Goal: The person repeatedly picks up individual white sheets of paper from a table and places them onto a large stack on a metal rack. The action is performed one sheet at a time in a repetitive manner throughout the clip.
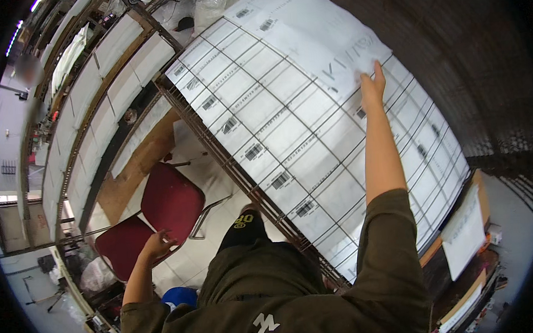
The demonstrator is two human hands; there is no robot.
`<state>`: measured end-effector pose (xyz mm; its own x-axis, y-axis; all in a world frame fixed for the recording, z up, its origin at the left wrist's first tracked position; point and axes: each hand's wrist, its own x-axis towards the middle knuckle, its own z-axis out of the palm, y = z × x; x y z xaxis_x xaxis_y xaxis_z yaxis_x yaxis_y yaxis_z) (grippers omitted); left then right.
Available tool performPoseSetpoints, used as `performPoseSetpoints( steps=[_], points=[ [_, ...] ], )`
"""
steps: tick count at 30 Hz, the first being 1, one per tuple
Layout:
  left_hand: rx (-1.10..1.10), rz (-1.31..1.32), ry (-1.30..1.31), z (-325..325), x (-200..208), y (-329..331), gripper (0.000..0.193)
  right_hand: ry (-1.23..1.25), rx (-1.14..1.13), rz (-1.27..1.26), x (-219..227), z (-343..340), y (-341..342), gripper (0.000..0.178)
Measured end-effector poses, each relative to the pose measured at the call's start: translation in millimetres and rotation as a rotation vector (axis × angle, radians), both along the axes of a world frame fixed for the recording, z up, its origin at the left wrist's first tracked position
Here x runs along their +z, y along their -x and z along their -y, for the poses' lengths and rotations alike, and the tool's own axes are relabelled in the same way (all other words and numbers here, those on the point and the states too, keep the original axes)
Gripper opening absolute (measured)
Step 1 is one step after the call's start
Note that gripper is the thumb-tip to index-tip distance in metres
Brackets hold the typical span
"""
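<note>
Near edge: the person's olive-green sleeves and top fill the bottom of the view, a black shoe with a yellow mark (pixel 245 220) below on the pale tiled floor (pixel 216 181).

Left hand (pixel 156 244) is low at the left, fingers curled, resting at the edge of the red chair (pixel 169 202); can't tell if it actually grips the seat or just touches it. The chair has a red padded seat and back on a metal frame and stands on the floor just beside the rack.

Right hand (pixel 372 87) is stretched up and out, fingers extended flat, pressing on the large white sheet (pixel 307 28) at its lower edge. Not a closed grip, an open palm on the paper. The sheet lies over the top of the wire rack (pixel 289 135), which is packed with rows of white boxes (pixel 258 115), each with a small dark label.

Farther left: long shelving (pixel 94 97) with more white boxes.
</note>
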<state>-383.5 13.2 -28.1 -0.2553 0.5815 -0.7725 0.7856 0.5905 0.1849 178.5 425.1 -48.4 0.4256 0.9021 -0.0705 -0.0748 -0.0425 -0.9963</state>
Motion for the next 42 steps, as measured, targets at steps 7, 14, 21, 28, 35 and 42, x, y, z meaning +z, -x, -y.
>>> performPoseSetpoints(
  steps=[7, 14, 21, 28, 35, 42],
  points=[
    [-0.111, -0.078, 0.068, -13, 42, -13, 0.062, -0.014, -0.08, 0.242, -8, -23, -14, 0.067],
    [-0.193, 0.113, -0.038, -78, -7, 40, 0.061, -0.07, -0.108, 0.412, -38, -38, -33, 0.067],
    [-0.239, 0.145, -0.016, -159, 10, 26, 0.061, -0.072, -0.081, 0.521, -36, -33, -2, 0.063],
    [-0.358, 0.189, -0.034, -225, 64, 62, 0.067, 0.094, -0.222, 0.621, -16, -33, 0, 0.07],
    [-0.738, 0.203, -0.006, -310, 37, 27, 0.055, 0.011, -0.23, 0.723, 36, 48, 1, 0.058],
    [-0.485, 0.267, -0.113, -225, -182, 2, 0.055, 0.019, -0.522, 0.655, 73, 250, -35, 0.044]
  ],
)
